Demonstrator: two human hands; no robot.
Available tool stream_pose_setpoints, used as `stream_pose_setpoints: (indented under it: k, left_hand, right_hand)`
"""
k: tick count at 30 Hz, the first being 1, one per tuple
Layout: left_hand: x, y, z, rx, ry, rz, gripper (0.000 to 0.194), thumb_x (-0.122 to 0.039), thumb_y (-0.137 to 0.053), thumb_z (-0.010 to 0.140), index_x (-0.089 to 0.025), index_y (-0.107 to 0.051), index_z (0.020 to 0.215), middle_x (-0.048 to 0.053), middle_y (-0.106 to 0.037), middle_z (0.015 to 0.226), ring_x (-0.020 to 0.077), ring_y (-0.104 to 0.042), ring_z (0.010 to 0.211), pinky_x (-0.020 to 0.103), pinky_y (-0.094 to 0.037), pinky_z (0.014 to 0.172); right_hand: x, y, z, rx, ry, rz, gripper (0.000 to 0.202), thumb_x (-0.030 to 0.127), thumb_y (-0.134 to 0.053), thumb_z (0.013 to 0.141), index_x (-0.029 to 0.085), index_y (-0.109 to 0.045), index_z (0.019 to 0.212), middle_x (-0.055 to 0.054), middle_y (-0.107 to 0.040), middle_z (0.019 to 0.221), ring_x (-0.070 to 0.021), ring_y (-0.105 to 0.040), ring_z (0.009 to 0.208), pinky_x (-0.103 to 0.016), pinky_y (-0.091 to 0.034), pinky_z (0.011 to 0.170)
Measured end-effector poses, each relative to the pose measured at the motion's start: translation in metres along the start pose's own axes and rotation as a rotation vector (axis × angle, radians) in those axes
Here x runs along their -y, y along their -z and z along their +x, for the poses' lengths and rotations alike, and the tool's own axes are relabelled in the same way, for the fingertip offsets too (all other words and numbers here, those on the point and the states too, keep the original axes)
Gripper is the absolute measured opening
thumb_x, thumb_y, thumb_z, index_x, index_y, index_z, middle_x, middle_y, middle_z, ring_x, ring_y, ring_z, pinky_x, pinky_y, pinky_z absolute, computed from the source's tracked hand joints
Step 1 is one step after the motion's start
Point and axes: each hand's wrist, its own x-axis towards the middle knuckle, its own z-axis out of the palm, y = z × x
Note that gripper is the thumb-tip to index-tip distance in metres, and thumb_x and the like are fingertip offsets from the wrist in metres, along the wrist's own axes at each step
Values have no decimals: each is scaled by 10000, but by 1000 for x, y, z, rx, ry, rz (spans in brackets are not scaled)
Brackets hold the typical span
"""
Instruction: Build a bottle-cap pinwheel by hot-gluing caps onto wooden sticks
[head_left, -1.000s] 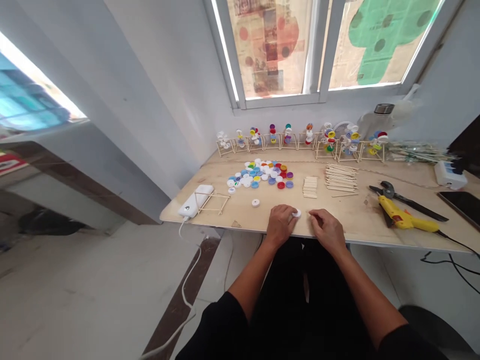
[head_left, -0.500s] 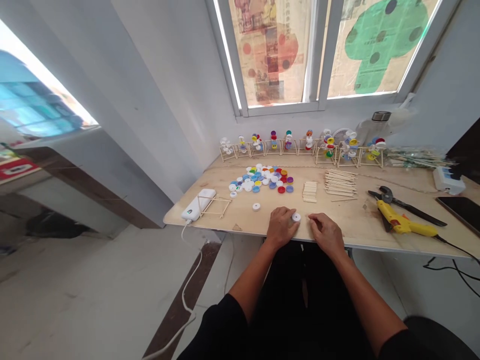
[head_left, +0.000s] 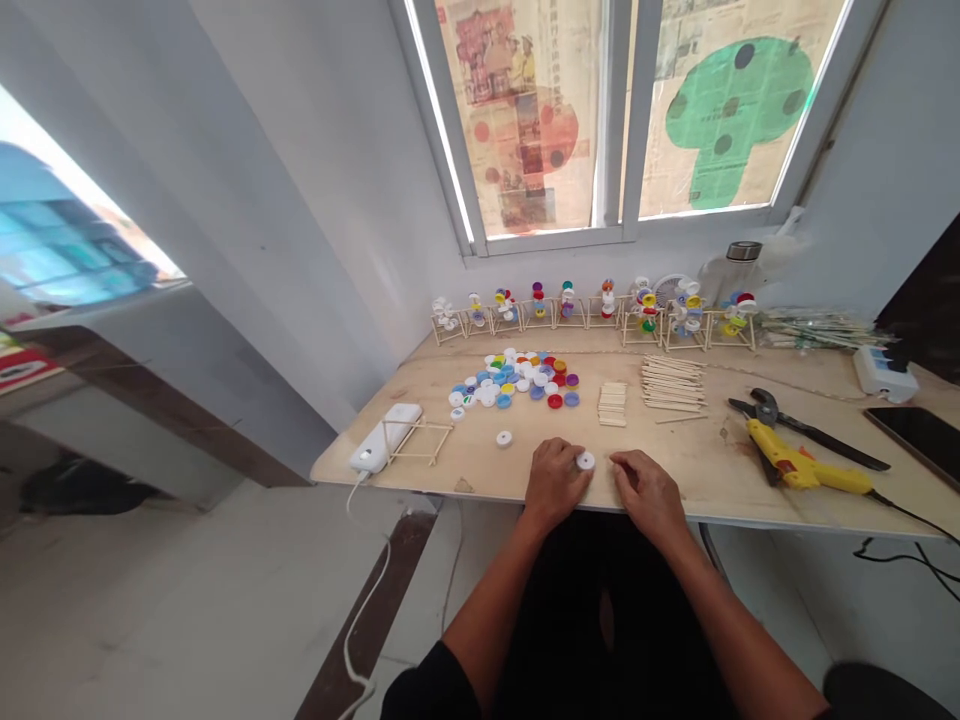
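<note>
At the table's near edge, my left hand (head_left: pixel 553 484) pinches a white bottle cap (head_left: pixel 586 461) between thumb and fingers. The cap has a dark spot in its middle. Just to its right, my right hand (head_left: pixel 649 492) is closed, thumb against forefinger; whatever is in that pinch is too small to make out. Another white cap (head_left: pixel 504 438) lies alone to the left of my hands. Beyond them is a pile of coloured bottle caps (head_left: pixel 517 378). Short sticks (head_left: pixel 613 404) and a stack of longer sticks (head_left: pixel 673 384) lie ahead of my right hand.
A yellow glue gun (head_left: pixel 806 470) and dark-handled pliers (head_left: pixel 817 432) lie right, near a phone (head_left: pixel 919 435) and a power adapter (head_left: pixel 885 373). On the left are a white power strip (head_left: pixel 386 438) and a stick frame (head_left: pixel 420 440). Stick-and-cap models (head_left: pixel 538 305) line the back.
The camera view has tilted up slightly, so everything sits lower in the picture. Both hands keep nearly the same pose on the table, the left still pinching the white bottle cap.
</note>
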Motion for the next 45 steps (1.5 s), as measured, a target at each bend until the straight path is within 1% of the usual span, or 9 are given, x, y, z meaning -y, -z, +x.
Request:
stream_pose_setpoints:
  k: [5,11,17,20,24,31,37,41,45]
  left_hand:
    - [0,1,0,-15,21,-34,204,-221,-659,713,-219,-610,910,49,-605,912,224,-552,916,383,-438,836]
    - [-2,5,2,9,44,-50,149,-215,-612,742,-219,-592,889,48,-616,906,228,-557,927,387,-440,842]
    - [2,6,5,7,-3,-26,134,-277,-572,785,-222,-585,907,48,-626,898,230,-562,905,385,-437,821]
    - [4,3,7,7,-40,8,128,-305,-567,793,-223,-582,890,49,-631,886,234,-566,894,386,-432,818]
    - [2,3,7,0,-64,32,130,-323,-553,802,-221,-571,882,51,-634,882,235,-569,889,384,-433,809]
    - [-2,4,6,-19,-81,55,112,-315,-549,798,-222,-562,860,48,-633,860,231,-580,857,375,-444,785]
    - [-1,4,4,-12,-77,34,99,-310,-544,802,-228,-557,855,50,-632,875,238,-578,871,382,-445,791]
    - [-1,5,3,-2,-73,13,117,-316,-543,805,-225,-561,876,54,-629,890,239,-573,884,389,-446,800]
    - [1,6,2,-1,-81,3,124,-303,-550,799,-228,-570,896,49,-629,892,236,-576,890,385,-454,800]
  right_hand:
    - [-1,-2,-1,20,-3,23,197,243,-455,849,207,-612,961,-57,-676,947,-207,-625,892,-362,-477,827]
    - [3,1,1,43,-14,48,176,223,-460,858,223,-607,955,-51,-667,952,-205,-611,907,-361,-468,831]
    - [14,5,3,18,-32,70,177,174,-477,841,222,-616,940,-46,-667,933,-187,-604,897,-334,-460,822]
    - [18,7,6,16,-53,46,174,155,-476,840,214,-614,927,-42,-670,912,-179,-602,882,-325,-450,813]
    - [22,10,7,26,-54,5,159,144,-476,840,204,-608,906,-41,-667,883,-180,-594,865,-324,-434,800]
    - [22,9,5,10,-50,-19,157,132,-482,834,202,-608,897,-44,-659,867,-178,-591,855,-318,-425,797]
    - [22,8,4,11,-61,-7,157,130,-486,833,202,-613,890,-44,-661,865,-182,-594,850,-325,-430,795]
    - [23,12,5,9,-60,16,167,124,-489,828,199,-618,901,-37,-669,878,-171,-605,862,-316,-447,809]
    - [23,23,1,-13,-72,170,197,131,-462,841,204,-627,922,-32,-677,895,-151,-623,852,-280,-480,786]
